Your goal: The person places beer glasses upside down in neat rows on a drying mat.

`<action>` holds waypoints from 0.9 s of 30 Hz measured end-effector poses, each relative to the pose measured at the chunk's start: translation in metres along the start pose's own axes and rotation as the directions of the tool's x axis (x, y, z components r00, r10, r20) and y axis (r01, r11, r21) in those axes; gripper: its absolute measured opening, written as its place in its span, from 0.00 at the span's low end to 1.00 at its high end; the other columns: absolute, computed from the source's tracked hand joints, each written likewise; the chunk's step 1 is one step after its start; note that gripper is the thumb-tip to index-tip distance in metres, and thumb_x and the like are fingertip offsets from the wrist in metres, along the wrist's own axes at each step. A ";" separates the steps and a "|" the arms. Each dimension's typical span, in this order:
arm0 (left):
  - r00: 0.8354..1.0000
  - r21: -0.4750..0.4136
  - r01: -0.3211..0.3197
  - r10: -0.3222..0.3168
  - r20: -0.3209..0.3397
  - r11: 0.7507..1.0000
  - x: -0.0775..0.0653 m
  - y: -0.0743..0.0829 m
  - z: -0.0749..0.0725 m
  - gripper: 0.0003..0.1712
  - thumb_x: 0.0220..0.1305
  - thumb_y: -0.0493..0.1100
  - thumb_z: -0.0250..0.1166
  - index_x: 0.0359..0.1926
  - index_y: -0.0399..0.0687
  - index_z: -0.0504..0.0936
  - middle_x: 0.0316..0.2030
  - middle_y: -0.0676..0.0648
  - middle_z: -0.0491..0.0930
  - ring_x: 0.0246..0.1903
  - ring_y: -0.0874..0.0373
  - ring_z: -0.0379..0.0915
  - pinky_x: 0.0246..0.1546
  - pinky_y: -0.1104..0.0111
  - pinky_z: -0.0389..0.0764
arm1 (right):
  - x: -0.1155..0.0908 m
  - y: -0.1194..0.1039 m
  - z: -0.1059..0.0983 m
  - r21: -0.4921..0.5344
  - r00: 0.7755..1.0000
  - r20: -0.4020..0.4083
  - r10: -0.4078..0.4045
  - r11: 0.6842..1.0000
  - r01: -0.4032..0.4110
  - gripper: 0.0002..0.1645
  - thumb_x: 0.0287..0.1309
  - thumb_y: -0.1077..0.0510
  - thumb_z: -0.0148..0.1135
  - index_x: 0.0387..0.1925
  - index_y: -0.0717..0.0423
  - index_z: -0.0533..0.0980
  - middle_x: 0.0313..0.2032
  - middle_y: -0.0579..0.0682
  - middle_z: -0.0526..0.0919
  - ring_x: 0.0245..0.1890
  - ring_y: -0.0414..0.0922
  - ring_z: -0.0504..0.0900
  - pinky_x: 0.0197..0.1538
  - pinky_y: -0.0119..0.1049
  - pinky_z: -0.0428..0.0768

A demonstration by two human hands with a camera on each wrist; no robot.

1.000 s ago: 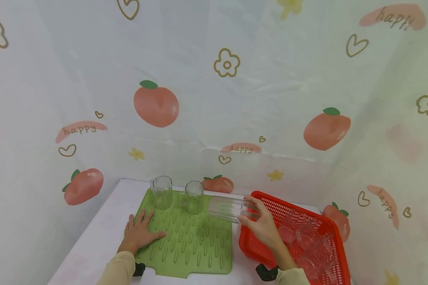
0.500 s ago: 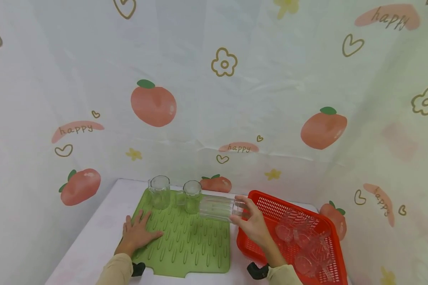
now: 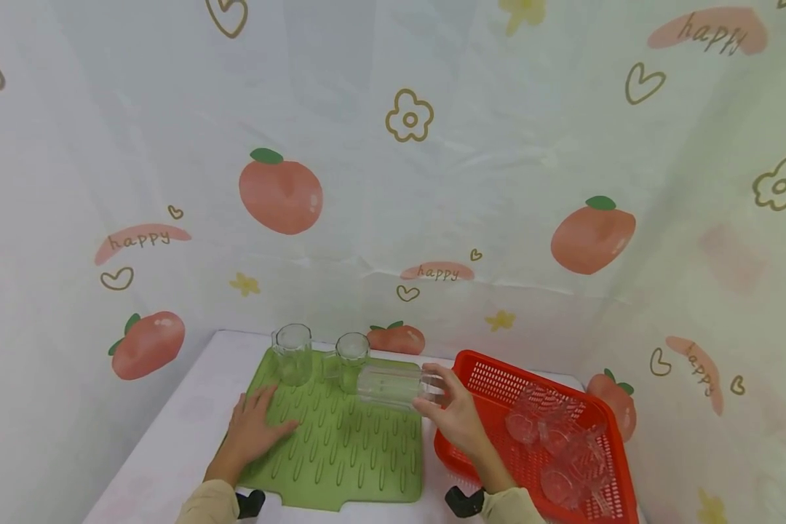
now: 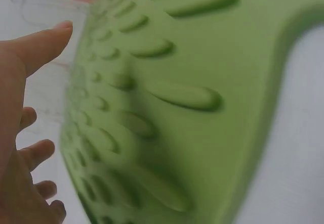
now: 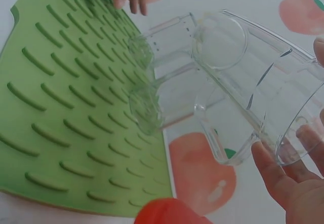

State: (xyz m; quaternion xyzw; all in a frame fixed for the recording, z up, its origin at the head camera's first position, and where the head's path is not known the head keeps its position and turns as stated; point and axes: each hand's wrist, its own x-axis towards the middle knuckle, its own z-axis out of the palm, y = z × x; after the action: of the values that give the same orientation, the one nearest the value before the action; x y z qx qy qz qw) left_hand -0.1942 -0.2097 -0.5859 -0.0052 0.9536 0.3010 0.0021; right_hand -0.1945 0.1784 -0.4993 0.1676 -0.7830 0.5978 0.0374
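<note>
My right hand (image 3: 455, 415) holds a clear mug (image 3: 388, 386) by its rim end. The mug lies on its side in the air over the back right of the green ridged mat (image 3: 347, 458), base to the left; its handle shows in the right wrist view below the body (image 5: 253, 82). Two more clear mugs stand upright along the mat's back edge, one mug (image 3: 294, 356) at the left and another mug (image 3: 351, 364) just beyond the held one. My left hand (image 3: 252, 429) is over the mat's left side, fingers extended and holding nothing; whether it touches the mat I cannot tell.
A red perforated basket (image 3: 447, 451) stands right of the mat, under my right forearm, with several clear mugs (image 3: 557, 437) lying in its right part. The white table (image 3: 170, 429) borders a printed curtain (image 3: 340, 291) behind and at the sides.
My right hand has carried the sideways mug left, from near the basket's edge farther over the mat. The left hand's fingers have drawn closer together. The head view has shifted slightly.
</note>
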 end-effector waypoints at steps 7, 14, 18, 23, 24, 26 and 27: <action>0.997 -0.050 -0.078 0.077 -0.018 0.996 -0.003 0.024 -0.017 0.59 0.59 0.66 0.71 0.80 0.43 0.54 0.76 0.29 0.58 0.75 0.23 0.45 0.70 0.28 0.53 | 0.002 0.002 0.008 0.009 1.000 0.001 -0.016 1.000 0.016 0.38 0.61 0.58 0.72 0.70 0.57 0.68 0.64 0.55 0.78 0.63 0.57 0.79 0.58 0.28 0.82; 0.990 -0.132 -0.138 0.141 0.019 0.982 -0.006 0.053 -0.035 0.57 0.59 0.69 0.70 0.78 0.45 0.58 0.75 0.33 0.62 0.74 0.27 0.55 0.69 0.32 0.62 | 0.007 0.002 0.014 -0.009 0.999 -0.020 -0.038 0.999 0.038 0.36 0.61 0.60 0.71 0.69 0.57 0.69 0.64 0.56 0.77 0.63 0.58 0.80 0.58 0.31 0.83; 0.980 -0.266 -0.120 0.158 0.123 0.956 -0.009 0.072 -0.042 0.60 0.55 0.72 0.70 0.81 0.56 0.55 0.78 0.40 0.59 0.75 0.31 0.57 0.66 0.34 0.68 | 0.008 0.003 0.016 0.005 0.999 -0.018 -0.041 0.999 0.041 0.36 0.61 0.60 0.72 0.69 0.57 0.69 0.65 0.57 0.76 0.62 0.57 0.80 0.59 0.32 0.83; 0.960 -0.404 -0.154 0.233 0.155 0.902 -0.011 0.092 -0.045 0.59 0.57 0.65 0.73 0.81 0.60 0.52 0.79 0.41 0.56 0.73 0.31 0.60 0.67 0.36 0.70 | 0.008 0.004 0.019 0.017 0.998 -0.003 -0.058 0.998 0.058 0.37 0.61 0.60 0.72 0.69 0.58 0.68 0.65 0.58 0.76 0.62 0.56 0.80 0.59 0.33 0.83; 0.959 -0.418 -0.164 0.244 0.147 0.894 -0.011 0.095 -0.045 0.58 0.57 0.63 0.74 0.81 0.60 0.53 0.79 0.41 0.57 0.73 0.31 0.62 0.67 0.37 0.70 | 0.008 0.004 0.019 0.021 0.998 0.002 -0.061 0.998 0.061 0.37 0.61 0.60 0.72 0.69 0.58 0.68 0.65 0.58 0.76 0.62 0.56 0.80 0.59 0.33 0.83; 0.953 -0.443 -0.189 0.273 0.133 0.876 -0.012 0.100 -0.044 0.57 0.58 0.61 0.75 0.81 0.61 0.53 0.79 0.39 0.57 0.71 0.32 0.64 0.66 0.39 0.73 | 0.008 0.003 0.021 0.028 0.998 0.012 -0.063 0.998 0.063 0.37 0.61 0.60 0.71 0.69 0.58 0.68 0.64 0.58 0.77 0.62 0.56 0.79 0.58 0.31 0.83; 0.950 -0.453 -0.199 0.284 0.127 0.869 -0.012 0.102 -0.044 0.56 0.58 0.59 0.75 0.81 0.60 0.53 0.78 0.39 0.56 0.71 0.32 0.64 0.65 0.41 0.74 | 0.008 0.002 0.022 0.031 0.998 0.017 -0.067 0.997 0.066 0.37 0.61 0.60 0.71 0.69 0.58 0.68 0.64 0.59 0.77 0.62 0.57 0.79 0.58 0.31 0.83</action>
State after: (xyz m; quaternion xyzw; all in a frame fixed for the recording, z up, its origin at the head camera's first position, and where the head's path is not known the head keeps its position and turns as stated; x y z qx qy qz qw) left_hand -0.1834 -0.1512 -0.4916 0.1431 0.8508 0.5028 0.0539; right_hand -0.1999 0.1567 -0.5055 0.1995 -0.7681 0.6066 0.0478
